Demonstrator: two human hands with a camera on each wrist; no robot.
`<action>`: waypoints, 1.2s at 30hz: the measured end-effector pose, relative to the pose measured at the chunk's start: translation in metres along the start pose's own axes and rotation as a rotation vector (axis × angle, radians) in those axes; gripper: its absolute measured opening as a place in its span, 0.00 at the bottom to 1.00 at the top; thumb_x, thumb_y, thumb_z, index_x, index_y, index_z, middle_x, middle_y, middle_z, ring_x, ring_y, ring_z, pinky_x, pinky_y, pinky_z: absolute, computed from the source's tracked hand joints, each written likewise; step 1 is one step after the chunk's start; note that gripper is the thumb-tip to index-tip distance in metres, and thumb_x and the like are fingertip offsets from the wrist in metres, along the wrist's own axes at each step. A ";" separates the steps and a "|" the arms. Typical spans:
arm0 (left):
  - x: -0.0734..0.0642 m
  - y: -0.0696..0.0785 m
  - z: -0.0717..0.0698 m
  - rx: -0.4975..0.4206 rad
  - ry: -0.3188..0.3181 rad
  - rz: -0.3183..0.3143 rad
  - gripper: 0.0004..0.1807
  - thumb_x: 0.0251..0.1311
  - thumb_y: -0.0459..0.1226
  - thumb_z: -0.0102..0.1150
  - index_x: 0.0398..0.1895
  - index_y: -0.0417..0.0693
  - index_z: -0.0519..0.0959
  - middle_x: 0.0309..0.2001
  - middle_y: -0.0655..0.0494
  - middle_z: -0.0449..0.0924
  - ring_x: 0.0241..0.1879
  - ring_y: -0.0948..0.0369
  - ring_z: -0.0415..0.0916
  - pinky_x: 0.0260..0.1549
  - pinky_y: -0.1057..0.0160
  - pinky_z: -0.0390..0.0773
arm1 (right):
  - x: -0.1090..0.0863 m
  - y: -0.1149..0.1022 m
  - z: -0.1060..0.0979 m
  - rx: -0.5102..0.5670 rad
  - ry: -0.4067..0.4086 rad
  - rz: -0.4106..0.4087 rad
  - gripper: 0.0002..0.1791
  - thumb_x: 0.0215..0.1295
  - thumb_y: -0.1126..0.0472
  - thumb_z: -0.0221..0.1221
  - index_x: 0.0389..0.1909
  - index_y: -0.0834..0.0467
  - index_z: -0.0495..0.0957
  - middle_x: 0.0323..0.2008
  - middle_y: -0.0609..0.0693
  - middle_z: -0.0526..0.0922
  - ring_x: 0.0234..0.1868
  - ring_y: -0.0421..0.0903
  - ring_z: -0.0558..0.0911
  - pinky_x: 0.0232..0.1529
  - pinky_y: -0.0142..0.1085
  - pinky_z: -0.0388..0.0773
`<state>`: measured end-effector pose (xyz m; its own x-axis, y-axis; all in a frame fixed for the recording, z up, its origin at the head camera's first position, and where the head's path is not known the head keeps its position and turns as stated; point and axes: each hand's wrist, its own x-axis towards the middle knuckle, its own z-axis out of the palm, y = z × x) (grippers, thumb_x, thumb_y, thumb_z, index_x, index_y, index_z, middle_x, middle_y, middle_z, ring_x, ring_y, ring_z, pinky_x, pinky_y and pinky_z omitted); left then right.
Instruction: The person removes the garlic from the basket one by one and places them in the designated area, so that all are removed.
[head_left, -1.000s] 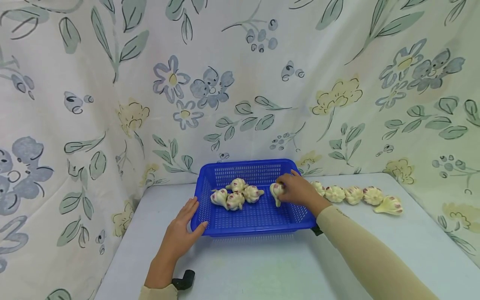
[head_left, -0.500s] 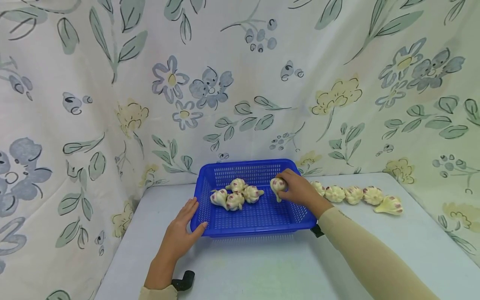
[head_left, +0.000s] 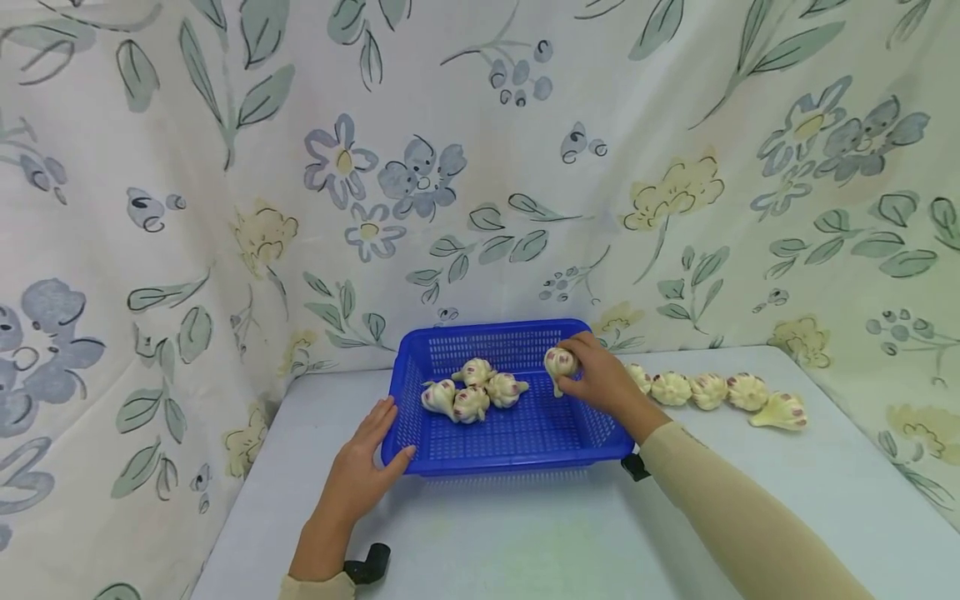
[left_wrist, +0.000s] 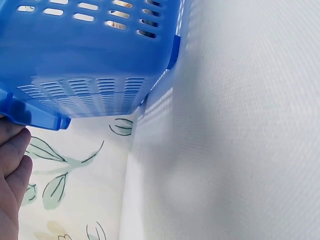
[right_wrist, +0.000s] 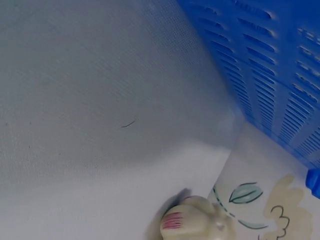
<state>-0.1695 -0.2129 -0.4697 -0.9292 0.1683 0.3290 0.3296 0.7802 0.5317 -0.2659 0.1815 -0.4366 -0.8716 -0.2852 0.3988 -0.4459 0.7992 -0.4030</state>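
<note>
**Garlic bulb over the basket**

My right hand (head_left: 600, 379) grips a garlic bulb (head_left: 559, 363) above the blue basket (head_left: 517, 454), near its back right corner. My left hand (head_left: 362, 467) rests flat, fingers relaxed, against the basket's front left corner.

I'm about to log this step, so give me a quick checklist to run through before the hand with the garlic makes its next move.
1. Right hand has a grip on a garlic bulb: ok.
2. Bulb is over the blue basket: ok.
3. Left hand rests on the basket's near left corner: ok.
4. Bare basket floor beside the four bulbs inside: ok.
5. Bulbs in the row on the table all whole: cannot tell.
</note>
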 end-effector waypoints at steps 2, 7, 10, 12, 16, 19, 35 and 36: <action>0.000 0.001 0.000 -0.006 0.003 0.007 0.40 0.61 0.53 0.63 0.73 0.46 0.64 0.76 0.54 0.58 0.75 0.48 0.55 0.67 0.40 0.63 | -0.002 0.001 -0.001 0.000 0.034 -0.001 0.28 0.55 0.56 0.68 0.58 0.59 0.75 0.51 0.51 0.75 0.44 0.47 0.79 0.44 0.44 0.81; 0.002 0.004 0.000 -0.015 0.011 0.018 0.40 0.62 0.54 0.61 0.73 0.46 0.64 0.76 0.56 0.58 0.75 0.50 0.55 0.67 0.42 0.63 | -0.005 0.003 -0.006 0.044 0.147 0.015 0.29 0.57 0.55 0.68 0.60 0.59 0.75 0.54 0.54 0.75 0.48 0.50 0.79 0.49 0.47 0.82; 0.003 0.005 0.001 -0.025 0.008 0.016 0.40 0.62 0.54 0.61 0.74 0.47 0.63 0.76 0.56 0.57 0.75 0.50 0.55 0.67 0.42 0.63 | -0.007 0.006 -0.008 0.079 0.213 0.008 0.28 0.58 0.56 0.68 0.59 0.60 0.75 0.54 0.55 0.77 0.52 0.51 0.79 0.53 0.49 0.80; 0.003 0.005 0.001 -0.031 0.005 0.014 0.40 0.62 0.54 0.61 0.74 0.47 0.63 0.76 0.56 0.57 0.75 0.50 0.54 0.67 0.42 0.63 | -0.008 0.006 -0.011 0.112 0.239 0.006 0.28 0.58 0.58 0.68 0.59 0.60 0.75 0.55 0.56 0.78 0.53 0.52 0.79 0.54 0.50 0.80; 0.003 0.005 0.002 -0.036 0.002 0.010 0.40 0.62 0.53 0.62 0.74 0.47 0.63 0.76 0.56 0.57 0.76 0.50 0.54 0.67 0.42 0.62 | -0.015 0.008 -0.019 0.189 0.277 0.014 0.28 0.59 0.60 0.68 0.60 0.62 0.74 0.55 0.58 0.79 0.53 0.54 0.80 0.53 0.50 0.80; 0.002 0.006 0.002 -0.042 -0.004 -0.001 0.40 0.62 0.52 0.62 0.74 0.47 0.63 0.76 0.56 0.57 0.76 0.50 0.53 0.67 0.42 0.62 | -0.022 0.014 -0.029 0.239 0.308 0.037 0.28 0.60 0.60 0.68 0.61 0.61 0.74 0.55 0.58 0.79 0.53 0.53 0.80 0.54 0.49 0.80; -0.001 0.003 -0.001 -0.021 -0.036 -0.042 0.41 0.62 0.51 0.62 0.75 0.47 0.62 0.77 0.55 0.55 0.76 0.50 0.52 0.67 0.40 0.62 | -0.097 0.062 -0.078 0.255 0.322 0.350 0.34 0.66 0.51 0.63 0.69 0.61 0.67 0.64 0.61 0.72 0.61 0.48 0.73 0.56 0.16 0.70; -0.002 0.003 -0.002 -0.018 -0.037 -0.041 0.41 0.62 0.52 0.62 0.75 0.47 0.61 0.77 0.55 0.55 0.76 0.50 0.52 0.67 0.40 0.62 | -0.102 0.065 -0.080 0.255 0.322 0.364 0.34 0.66 0.50 0.63 0.69 0.61 0.67 0.64 0.61 0.72 0.61 0.42 0.73 0.55 0.15 0.69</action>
<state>-0.1669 -0.2120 -0.4676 -0.9475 0.1585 0.2776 0.2934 0.7762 0.5580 -0.1896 0.3047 -0.4378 -0.8901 0.1938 0.4124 -0.1976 0.6514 -0.7326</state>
